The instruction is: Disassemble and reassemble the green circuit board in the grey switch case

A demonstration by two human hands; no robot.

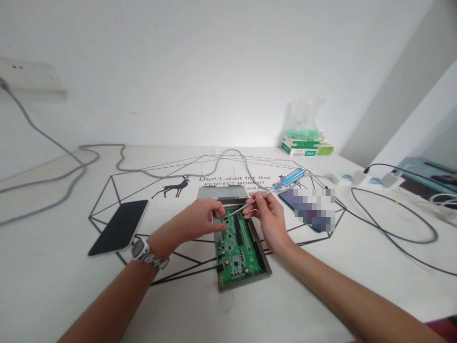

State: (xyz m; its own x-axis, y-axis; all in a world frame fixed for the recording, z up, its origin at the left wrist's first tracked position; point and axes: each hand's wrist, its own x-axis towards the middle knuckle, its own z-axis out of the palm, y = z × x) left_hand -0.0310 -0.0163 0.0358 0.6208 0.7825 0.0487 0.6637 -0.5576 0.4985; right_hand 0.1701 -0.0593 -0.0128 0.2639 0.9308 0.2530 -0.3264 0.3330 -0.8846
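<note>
A green circuit board (233,259) sits in a shallow grey metal case (262,259) on the table in front of me. My right hand (269,214) grips a screwdriver (291,179) by its shaft, thumb and fingers pinched around it. The clear blue handle points up and to the right, and the tip comes down at the board's upper left corner. At that same corner is my left hand (203,219), thumb and forefinger apart on either side of the tip. Its thumb lies over the case's left edge; whether it presses there I cannot tell. Behind the case is a flat grey metal plate (221,192).
A dark-screened phone or tablet (119,227) lies at left, another phone (309,209) at right, partly blurred out. Grey cable (135,170) runs along the back. Small boxes (300,146) under a plastic bag stand by the wall. A power strip (364,179) and black cable (396,247) lie at right.
</note>
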